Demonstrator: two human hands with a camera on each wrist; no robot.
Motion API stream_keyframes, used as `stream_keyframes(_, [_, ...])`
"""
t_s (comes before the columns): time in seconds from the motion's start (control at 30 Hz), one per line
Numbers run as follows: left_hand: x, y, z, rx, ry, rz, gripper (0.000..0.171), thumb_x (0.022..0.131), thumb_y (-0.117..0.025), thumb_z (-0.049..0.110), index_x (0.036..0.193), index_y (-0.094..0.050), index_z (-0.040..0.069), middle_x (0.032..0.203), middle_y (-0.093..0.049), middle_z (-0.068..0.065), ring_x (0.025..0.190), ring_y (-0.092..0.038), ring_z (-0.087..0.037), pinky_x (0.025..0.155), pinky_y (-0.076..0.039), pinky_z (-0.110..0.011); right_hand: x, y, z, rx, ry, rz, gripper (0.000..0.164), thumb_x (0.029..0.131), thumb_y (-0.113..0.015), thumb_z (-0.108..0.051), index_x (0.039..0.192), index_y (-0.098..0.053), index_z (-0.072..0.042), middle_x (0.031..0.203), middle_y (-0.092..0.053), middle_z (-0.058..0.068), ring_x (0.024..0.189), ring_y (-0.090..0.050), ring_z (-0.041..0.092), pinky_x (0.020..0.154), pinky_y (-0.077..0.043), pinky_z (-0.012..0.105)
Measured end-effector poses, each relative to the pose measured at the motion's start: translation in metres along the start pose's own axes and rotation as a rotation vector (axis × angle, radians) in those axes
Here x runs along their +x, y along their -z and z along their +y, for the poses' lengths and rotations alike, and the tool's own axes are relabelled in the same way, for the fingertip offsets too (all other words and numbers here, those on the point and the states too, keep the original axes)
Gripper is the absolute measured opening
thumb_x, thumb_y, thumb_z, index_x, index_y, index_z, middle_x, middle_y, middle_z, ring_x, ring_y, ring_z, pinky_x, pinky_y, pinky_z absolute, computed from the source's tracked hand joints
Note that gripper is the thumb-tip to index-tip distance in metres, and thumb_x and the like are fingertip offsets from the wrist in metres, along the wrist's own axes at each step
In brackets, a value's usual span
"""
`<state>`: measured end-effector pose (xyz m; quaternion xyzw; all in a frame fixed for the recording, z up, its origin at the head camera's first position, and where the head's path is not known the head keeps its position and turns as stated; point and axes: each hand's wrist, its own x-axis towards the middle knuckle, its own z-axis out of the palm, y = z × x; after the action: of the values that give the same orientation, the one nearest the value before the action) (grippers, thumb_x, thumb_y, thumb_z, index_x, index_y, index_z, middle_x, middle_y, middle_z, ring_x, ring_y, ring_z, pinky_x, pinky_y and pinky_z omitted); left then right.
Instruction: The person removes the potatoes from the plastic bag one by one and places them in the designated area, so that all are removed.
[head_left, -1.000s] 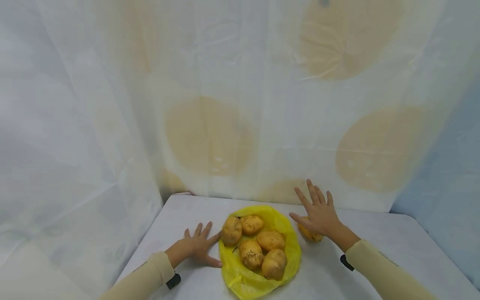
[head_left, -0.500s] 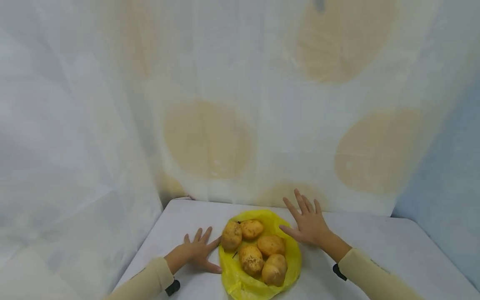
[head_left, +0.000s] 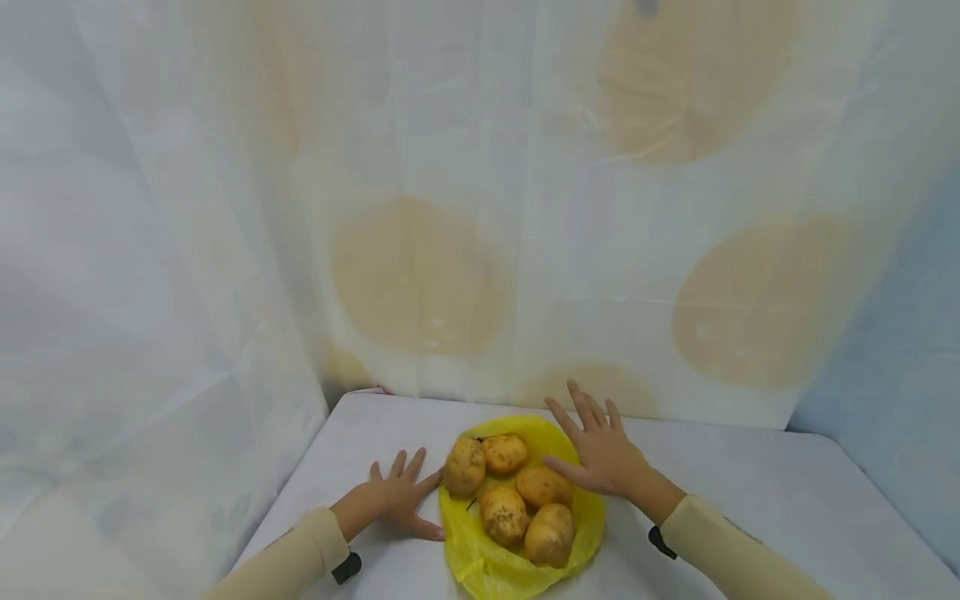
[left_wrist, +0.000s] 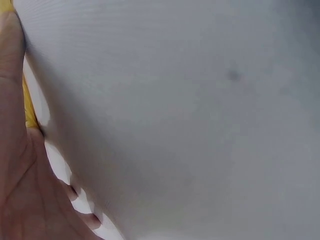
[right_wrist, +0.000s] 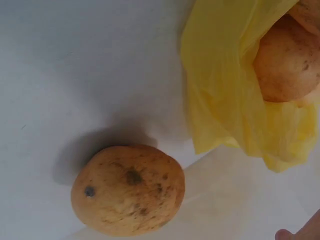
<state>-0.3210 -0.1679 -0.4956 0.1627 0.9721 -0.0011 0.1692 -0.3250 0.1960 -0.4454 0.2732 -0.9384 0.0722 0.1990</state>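
Note:
A yellow plastic bag (head_left: 472,550), its mouth spread wide, stands on the white table with several potatoes (head_left: 504,515) inside. My left hand (head_left: 396,500) lies on the table at the bag's left side, fingers spread, thumb and index tips right at the plastic. In the left wrist view, that hand (left_wrist: 25,175) is along the left edge. Over the bag's right rear rim, my right hand (head_left: 603,458) is held with fingers spread and nothing in it. One loose potato (right_wrist: 127,190) lies on the table beside the bag; in the head view the right hand mostly hides it.
The white table (head_left: 757,500) reaches back to a pale curtain (head_left: 540,208) with large tan circles. Another pale sheet (head_left: 150,333) hangs at the left, and a bluish one (head_left: 900,350) at the right.
My right hand has moved left, from over the loose potato to over the bag's right rear rim. The left hand, bag and bagged potatoes have stayed in place.

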Motion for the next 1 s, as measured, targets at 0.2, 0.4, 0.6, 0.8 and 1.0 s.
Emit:
stream_keyframes(0.2, [0.001,0.000,-0.001,-0.007,-0.001,-0.002,0.106,0.067,-0.059,0.087,0.155,-0.028,0.037,0.166,-0.010,-0.015,0.149,-0.014,-0.048,0.107,-0.014,-0.080,0.007,-0.004,-0.009,0.025,0.022,-0.022,0.087,0.090,-0.052,-0.068,0.159,-0.022,-0.024,0.167,-0.002,0.016,0.148,-0.023,0.043,0.112,-0.013,0.074])
stream_keyframes(0.4, [0.002,-0.002,0.000,-0.019,0.002,-0.009,0.106,0.067,-0.058,0.088,0.155,-0.029,0.038,0.166,-0.011,-0.015,0.149,-0.014,-0.049,0.107,-0.014,-0.080,0.014,-0.012,-0.018,0.024,0.035,-0.050,0.086,0.091,-0.048,-0.070,0.159,-0.019,-0.027,0.167,0.001,0.016,0.148,-0.022,0.041,0.112,-0.012,0.073])
stream_keyframes(0.6, [0.001,0.000,0.001,-0.019,-0.001,0.008,0.106,0.067,-0.058,0.088,0.155,-0.028,0.038,0.166,-0.011,-0.016,0.149,-0.014,-0.049,0.108,-0.014,-0.079,0.022,-0.006,-0.034,0.048,0.073,-0.063,0.086,0.091,-0.049,-0.069,0.159,-0.018,-0.027,0.167,0.002,0.014,0.149,-0.022,0.040,0.112,-0.015,0.073])
stream_keyframes(0.8, [0.001,0.001,-0.002,-0.006,-0.001,0.020,0.105,0.068,-0.059,0.087,0.155,-0.028,0.037,0.166,-0.012,-0.016,0.149,-0.015,-0.049,0.107,-0.015,-0.080,0.034,-0.008,-0.051,0.108,0.088,-0.108,0.087,0.090,-0.049,-0.070,0.160,-0.015,-0.029,0.167,0.008,0.011,0.151,-0.019,0.038,0.114,-0.012,0.072])
stream_keyframes(1.0, [0.004,0.001,0.000,-0.019,-0.019,0.023,0.105,0.068,-0.057,0.088,0.155,-0.028,0.038,0.166,-0.012,-0.016,0.149,-0.014,-0.049,0.107,-0.015,-0.080,0.044,-0.011,-0.061,0.121,0.131,-0.152,0.090,0.089,-0.047,-0.074,0.160,-0.014,-0.029,0.167,0.012,0.009,0.152,-0.016,0.038,0.114,-0.012,0.072])
